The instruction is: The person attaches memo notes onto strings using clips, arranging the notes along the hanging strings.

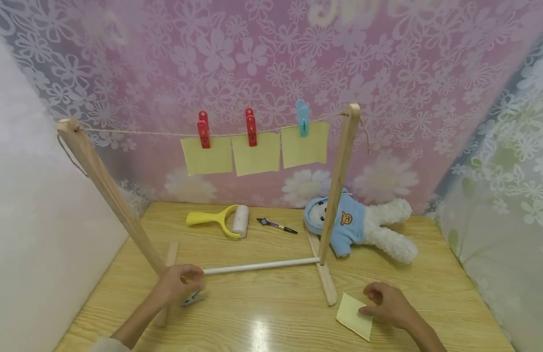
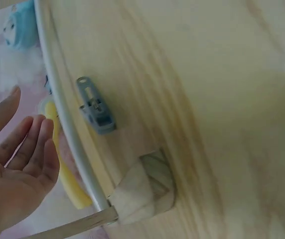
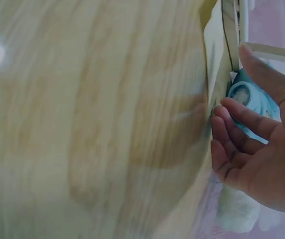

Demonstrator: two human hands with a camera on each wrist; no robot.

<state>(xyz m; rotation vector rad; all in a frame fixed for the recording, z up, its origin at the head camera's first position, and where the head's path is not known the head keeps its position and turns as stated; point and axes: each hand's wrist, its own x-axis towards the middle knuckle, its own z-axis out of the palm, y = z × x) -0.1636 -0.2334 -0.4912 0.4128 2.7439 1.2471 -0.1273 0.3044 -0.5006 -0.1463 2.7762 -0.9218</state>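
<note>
My left hand point(image 1: 176, 284) hovers by the left foot of a wooden stand, just above a grey clothespin point(image 1: 193, 299) on the table. In the left wrist view its fingers are loosely bent, the thumb is apart from them, and the clothespin point(image 2: 96, 107) lies untouched beside it. At the front right, my right hand point(image 1: 387, 305) is at the edge of a yellow paper note point(image 1: 353, 317). The thumb and fingers of the right hand point(image 3: 262, 144) stand apart in the right wrist view; whether they touch the note cannot be told.
A string point(image 1: 143, 132) runs between the wooden posts. Two red clothespins point(image 1: 203, 131) and a blue one point(image 1: 303, 120) hold three yellow notes point(image 1: 256, 159) on it. Behind the white bar point(image 1: 262, 266) lie a yellow lint roller point(image 1: 209, 218), a pen point(image 1: 280, 226) and a plush toy point(image 1: 355, 222).
</note>
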